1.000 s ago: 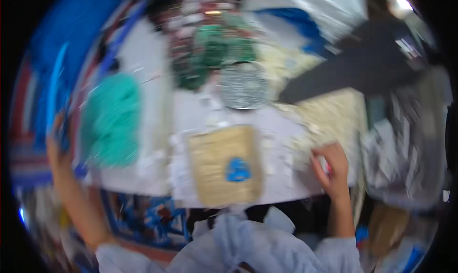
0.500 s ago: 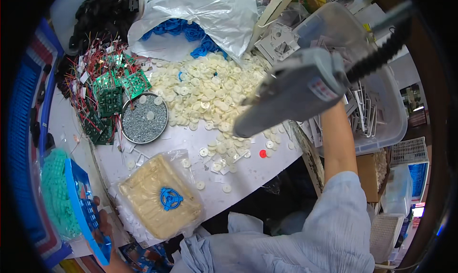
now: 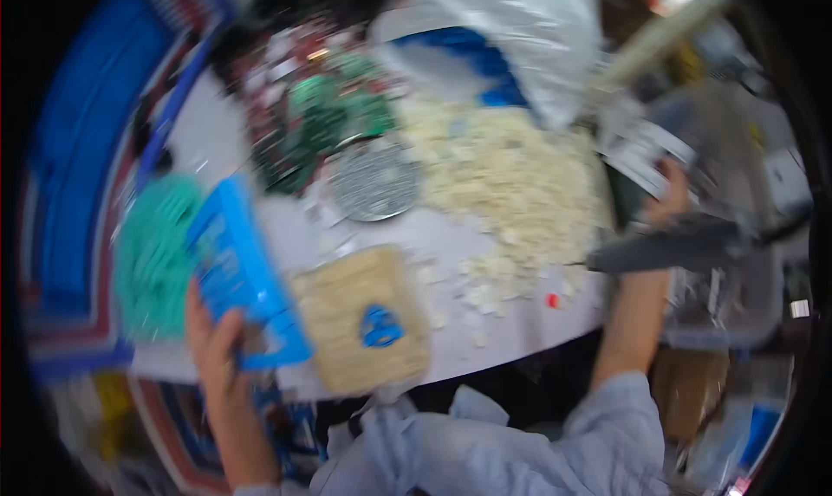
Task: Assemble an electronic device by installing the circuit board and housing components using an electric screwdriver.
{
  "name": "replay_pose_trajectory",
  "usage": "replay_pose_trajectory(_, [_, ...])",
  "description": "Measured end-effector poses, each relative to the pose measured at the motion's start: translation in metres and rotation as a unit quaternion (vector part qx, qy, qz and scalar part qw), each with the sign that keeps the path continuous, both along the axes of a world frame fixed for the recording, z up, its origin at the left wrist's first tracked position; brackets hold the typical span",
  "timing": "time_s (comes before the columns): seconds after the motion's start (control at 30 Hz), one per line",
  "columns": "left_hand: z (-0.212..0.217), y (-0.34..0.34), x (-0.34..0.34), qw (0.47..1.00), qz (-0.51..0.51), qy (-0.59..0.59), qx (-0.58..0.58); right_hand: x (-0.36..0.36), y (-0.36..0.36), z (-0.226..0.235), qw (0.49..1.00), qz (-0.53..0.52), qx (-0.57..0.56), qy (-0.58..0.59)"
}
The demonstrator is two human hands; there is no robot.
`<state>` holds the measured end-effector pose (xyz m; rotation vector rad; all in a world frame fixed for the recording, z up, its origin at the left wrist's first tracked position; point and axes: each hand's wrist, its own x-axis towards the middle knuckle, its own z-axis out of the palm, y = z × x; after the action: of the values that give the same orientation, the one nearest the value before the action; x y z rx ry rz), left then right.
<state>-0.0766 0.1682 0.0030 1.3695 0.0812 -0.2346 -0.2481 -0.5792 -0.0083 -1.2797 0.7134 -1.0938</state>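
Motion blurs the view. My left hand (image 3: 215,336) is closed on the lower left edge of a blue plastic panel (image 3: 247,275), holding it tilted over the table's left side. At the right, my right hand (image 3: 669,197) reaches past the table edge, its fingers closed on the edge of a white plastic part (image 3: 643,156) beside the clear bin. A grey power screwdriver (image 3: 667,245) hangs across my right forearm on its cord, not held. A blue ring-shaped piece (image 3: 380,325) lies on a wrapped tan block (image 3: 368,357) in front of me.
Cream discs (image 3: 511,193) are heaped mid-table, with one red disc (image 3: 552,300). A round dish of small metal pieces (image 3: 373,180) stands near wired green circuit boards (image 3: 321,115). Teal parts (image 3: 156,262) lie left. A white bag (image 3: 520,28) and a clear bin (image 3: 737,314) stand behind and right.
The view has swung left. My right hand has come off the power screwdriver and moved to the white plastic part. My left hand has brought the blue panel up and inward.
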Motion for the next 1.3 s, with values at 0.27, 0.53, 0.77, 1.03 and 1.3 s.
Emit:
replay_pose_trajectory(0.27, [0.015,-0.051,-0.012,0.981,0.056,-0.185,-0.009,-0.194,0.2,0.095,0.94,0.264,-0.083,-0.199])
replay_pose_trajectory(0.53, [0.013,-0.08,-0.035,0.984,-0.004,-0.165,-0.062,0.04,0.482,0.114,0.723,0.448,-0.506,0.147])
replay_pose_trajectory(0.77, [0.001,-0.067,-0.045,0.99,-0.003,-0.137,-0.025,0.091,0.544,0.087,0.693,0.5,-0.51,0.099])
replay_pose_trajectory(1.03, [-0.009,-0.041,-0.049,0.998,0.0,-0.013,-0.068,0.082,0.496,0.042,0.774,0.61,0.108,0.128])
replay_pose_trajectory(1.3, [-0.011,-0.036,-0.042,0.994,-0.056,-0.047,-0.084,0.068,0.508,0.031,0.781,0.619,0.015,0.083])
